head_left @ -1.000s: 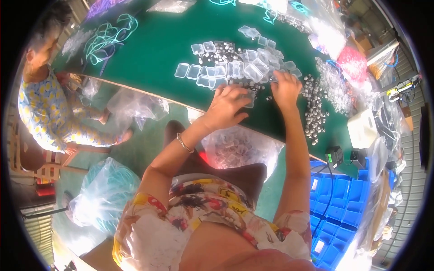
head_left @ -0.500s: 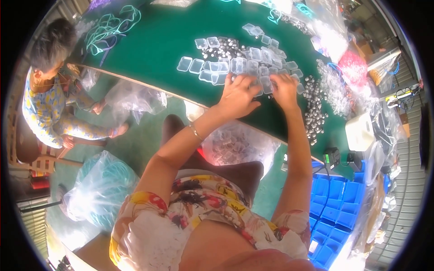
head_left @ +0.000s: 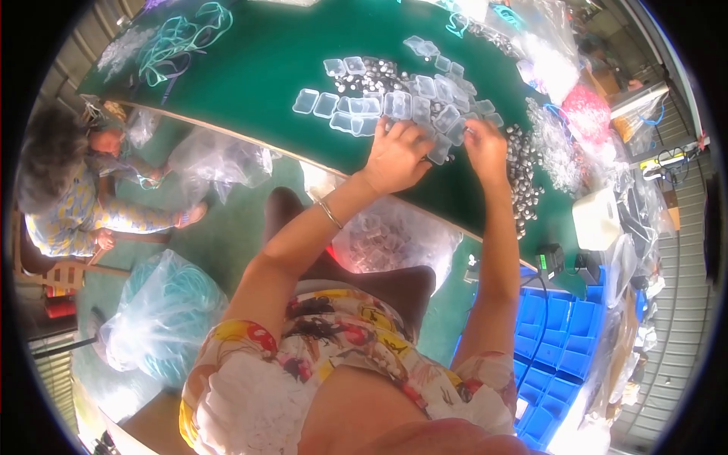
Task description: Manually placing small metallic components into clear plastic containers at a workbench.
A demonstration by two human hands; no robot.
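My left hand (head_left: 396, 157) reaches over the green table with its fingers curled and wears a bangle at the wrist. Its fingertips close on the edge of a small clear plastic box (head_left: 440, 149). Close by on the right, my right hand (head_left: 485, 148) has thumb and fingers drawn together beside another clear box (head_left: 456, 132); whatever lies between those fingertips is too small to tell. More clear boxes (head_left: 305, 101) lie in rows and overlapping groups beyond my hands. Small black and white pieces (head_left: 375, 76) are heaped among them, with a second heap (head_left: 523, 182) right of my right hand.
Teal cords (head_left: 186, 42) lie at the table's far left. Plastic bags and a white container (head_left: 596, 220) crowd the right side. Blue bins (head_left: 557, 334) stand at lower right. A clear bag of boxes (head_left: 390, 239) hangs below the table edge. Another person (head_left: 61, 182) sits at left.
My right hand has shifted slightly right, and the clear boxes between my hands sit tilted differently. The seated person has leaned lower and to the left. The whole view has shifted a little.
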